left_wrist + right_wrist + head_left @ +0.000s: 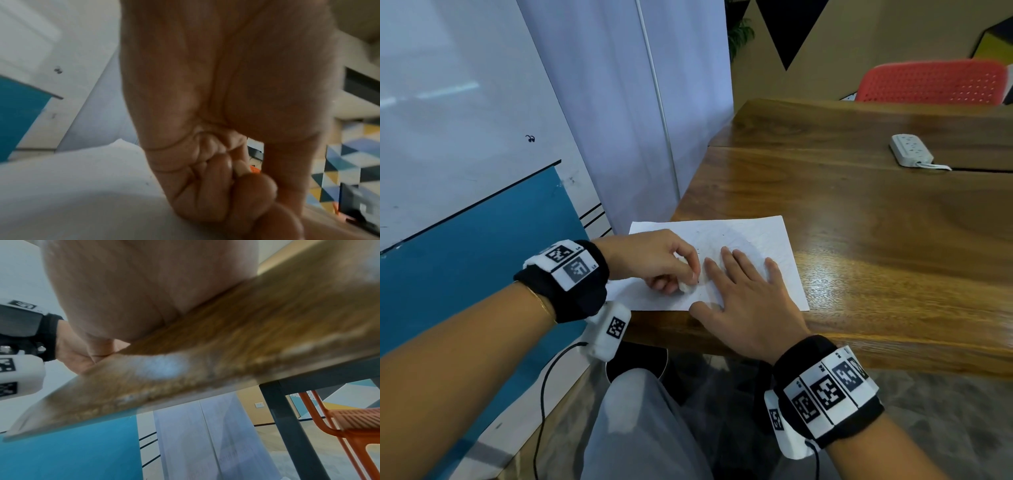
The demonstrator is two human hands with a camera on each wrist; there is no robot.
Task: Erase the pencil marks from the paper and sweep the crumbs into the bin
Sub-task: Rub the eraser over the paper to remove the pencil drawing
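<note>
Wood grain runs across the one table point(859, 240) in front of us, with a single sheet of paper point(767, 240) at its near left corner. We count two hands. Our right hand point(750, 301) lies flat on the paper, fingers straight, holding nothing. Our left hand point(654, 260) curls round one whitish eraser point(688, 286), pressed to the sheet; most of it is hidden by the fingers. Faint pencil marks are hard to make out. One power strip point(911, 150) and one red chair point(931, 82) sit far right.

Both wrists wear black bands point(828, 390) with white square-coded tags, white camera boxes point(607, 330) beneath trailing black cables; grey trousers point(647, 428).
</note>
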